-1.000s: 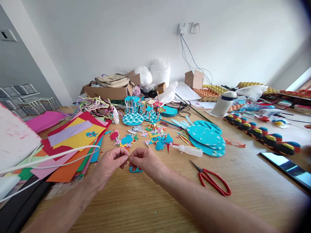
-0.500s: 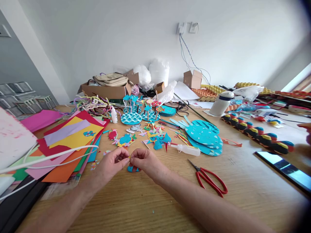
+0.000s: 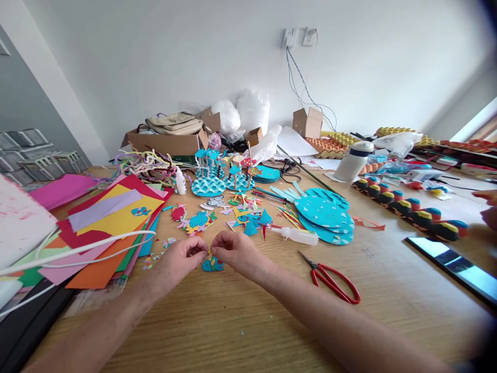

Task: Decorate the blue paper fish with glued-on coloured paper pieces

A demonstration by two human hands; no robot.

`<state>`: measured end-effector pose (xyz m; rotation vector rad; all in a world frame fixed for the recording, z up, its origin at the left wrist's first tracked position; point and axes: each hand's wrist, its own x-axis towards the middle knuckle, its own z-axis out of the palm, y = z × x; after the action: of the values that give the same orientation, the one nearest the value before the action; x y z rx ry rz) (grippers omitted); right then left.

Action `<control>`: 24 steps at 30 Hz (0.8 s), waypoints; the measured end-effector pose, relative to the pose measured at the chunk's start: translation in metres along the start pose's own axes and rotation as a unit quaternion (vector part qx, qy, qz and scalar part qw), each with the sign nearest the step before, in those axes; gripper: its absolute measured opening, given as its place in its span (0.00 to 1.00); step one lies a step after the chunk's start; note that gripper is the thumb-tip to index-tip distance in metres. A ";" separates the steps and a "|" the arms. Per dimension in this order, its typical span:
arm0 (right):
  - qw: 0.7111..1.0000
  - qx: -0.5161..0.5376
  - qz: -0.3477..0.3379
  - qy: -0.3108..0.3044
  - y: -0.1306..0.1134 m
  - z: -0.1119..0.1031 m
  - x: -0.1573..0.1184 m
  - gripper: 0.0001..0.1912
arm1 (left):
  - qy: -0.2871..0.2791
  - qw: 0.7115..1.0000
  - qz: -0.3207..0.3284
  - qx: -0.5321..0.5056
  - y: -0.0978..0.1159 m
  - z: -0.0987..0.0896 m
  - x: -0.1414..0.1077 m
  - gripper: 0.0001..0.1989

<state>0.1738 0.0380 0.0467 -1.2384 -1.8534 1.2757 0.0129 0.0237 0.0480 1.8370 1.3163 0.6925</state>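
Note:
Above the bare front of the table, my left hand (image 3: 188, 254) is closed in a pinch, thumb against fingertips. My right hand (image 3: 237, 253) pinches as well, its fingertips close to those of the left. Whatever sits between the fingers is too small to make out; a speck of yellow shows there. Just under the fingertips lies a small blue paper fish (image 3: 212, 264) with yellow and red patches, partly covered by my right hand. Beyond the hands are a blue paper cutout with coloured edges (image 3: 198, 220) and loose blue paper pieces (image 3: 252, 225).
Red-handled scissors (image 3: 337, 282) and a glue bottle (image 3: 301, 235) lie to the right, near blue discs (image 3: 324, 212). Coloured paper sheets (image 3: 97, 264) are stacked at left. Blue wavy-based models (image 3: 208, 186) stand behind. A phone-like black slab (image 3: 450, 267) and another person's hand (image 3: 490, 207) are far right.
My right hand has lifted slightly up and right, uncovering more of the blue paper fish. The fingertips of both hands have moved a little apart. The view has tilted slightly.

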 end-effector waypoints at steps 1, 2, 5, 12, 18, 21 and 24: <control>1.000 -0.009 -0.001 -0.003 -0.001 -0.001 0.000 0.02 | -0.006 1.000 -0.001 -0.007 -0.001 0.001 0.000 0.07; 1.000 -0.017 -0.002 -0.006 -0.001 -0.003 0.000 0.03 | -0.011 1.000 -0.002 -0.011 -0.001 0.002 0.001 0.07; 0.999 -0.041 -0.013 -0.015 -0.001 -0.005 -0.001 0.04 | -0.017 1.000 -0.002 -0.007 -0.001 0.003 0.001 0.07; 0.995 -0.087 -0.039 -0.033 0.002 -0.012 -0.001 0.06 | -0.012 1.000 -0.017 -0.003 0.002 0.007 0.000 0.07; 0.984 -0.156 -0.037 -0.076 0.015 -0.014 0.004 0.07 | 0.008 0.993 0.030 0.111 -0.003 0.005 -0.012 0.08; 0.975 -0.198 -0.048 -0.093 0.018 -0.013 0.006 0.07 | 0.012 0.976 0.085 0.200 -0.009 0.008 -0.019 0.10; 0.969 -0.227 -0.052 -0.083 0.017 -0.012 0.006 0.07 | 0.016 0.961 0.136 0.240 -0.016 0.012 -0.023 0.12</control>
<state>0.1877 0.0503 0.0349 -1.2660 -2.3917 0.9502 0.0062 0.0017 0.0275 2.4394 1.3483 0.5755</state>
